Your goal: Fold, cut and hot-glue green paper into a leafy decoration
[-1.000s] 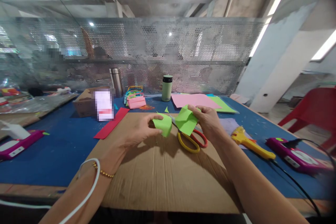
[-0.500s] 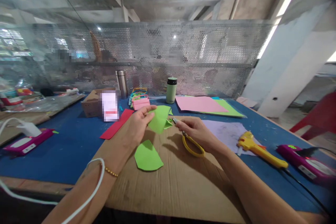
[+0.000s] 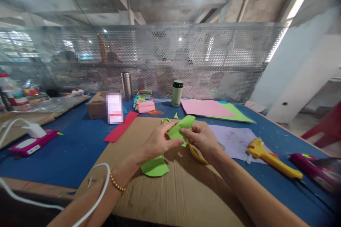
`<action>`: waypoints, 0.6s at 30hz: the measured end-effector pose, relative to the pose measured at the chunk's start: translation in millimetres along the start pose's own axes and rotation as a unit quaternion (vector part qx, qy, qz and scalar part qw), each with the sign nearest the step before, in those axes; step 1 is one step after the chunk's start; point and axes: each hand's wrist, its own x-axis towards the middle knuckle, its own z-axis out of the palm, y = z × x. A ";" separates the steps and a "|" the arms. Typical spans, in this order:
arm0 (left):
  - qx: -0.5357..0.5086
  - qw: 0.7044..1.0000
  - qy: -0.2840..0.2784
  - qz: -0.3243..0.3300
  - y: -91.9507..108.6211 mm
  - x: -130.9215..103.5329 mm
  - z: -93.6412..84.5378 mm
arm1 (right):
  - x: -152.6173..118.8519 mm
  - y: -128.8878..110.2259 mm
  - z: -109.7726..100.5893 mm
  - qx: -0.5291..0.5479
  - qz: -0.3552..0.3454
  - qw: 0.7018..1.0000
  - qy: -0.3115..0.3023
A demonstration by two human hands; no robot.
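In the head view, the left hand (image 3: pixel 162 141) curls partway around the left end of a bent light-green sheet (image 3: pixel 179 129), its thumb apart from its fingers; whether it grips cannot be told. The right hand (image 3: pixel 204 139) pinches the sheet's right side between thumb and forefinger, above the cardboard (image 3: pixel 170 198). A yellow scissor handle (image 3: pixel 196 154) shows beneath the right hand. Nearer, a cut green piece (image 3: pixel 155 168) lies on the cardboard; a yellow glue gun (image 3: pixel 275 159) lies to the right.
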 end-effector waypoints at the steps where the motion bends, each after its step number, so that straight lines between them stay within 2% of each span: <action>1: -0.010 1.000 0.000 -0.004 -1.2 -0.4 1.0 | -0.2 0.1 0.7 0.006 -0.004 1.000 -0.001; 4: -0.067 0.997 0.026 -0.032 -5.4 0.7 1.5 | -0.9 1.4 2.7 0.042 -0.025 0.999 -0.025; 7: -0.168 0.979 0.054 -0.098 -7.4 3.3 -1.8 | -1.9 3.0 3.7 0.059 -0.036 0.997 -0.045; 10: -0.178 0.974 0.069 -0.120 -6.4 4.0 -5.3 | -2.9 4.4 4.0 0.043 -0.048 0.996 -0.057; 11: -0.157 0.980 0.055 -0.108 -5.9 3.6 -5.8 | -3.0 4.7 4.0 0.034 -0.053 0.997 -0.052; 15: -0.088 0.991 -0.076 -0.068 -5.7 1.6 -3.9 | -2.0 4.6 4.4 0.020 -0.074 0.997 -0.017; 18: -0.126 0.986 -0.094 -0.063 -7.7 1.8 -2.6 | -0.8 1.9 4.8 0.027 -0.088 0.996 -0.001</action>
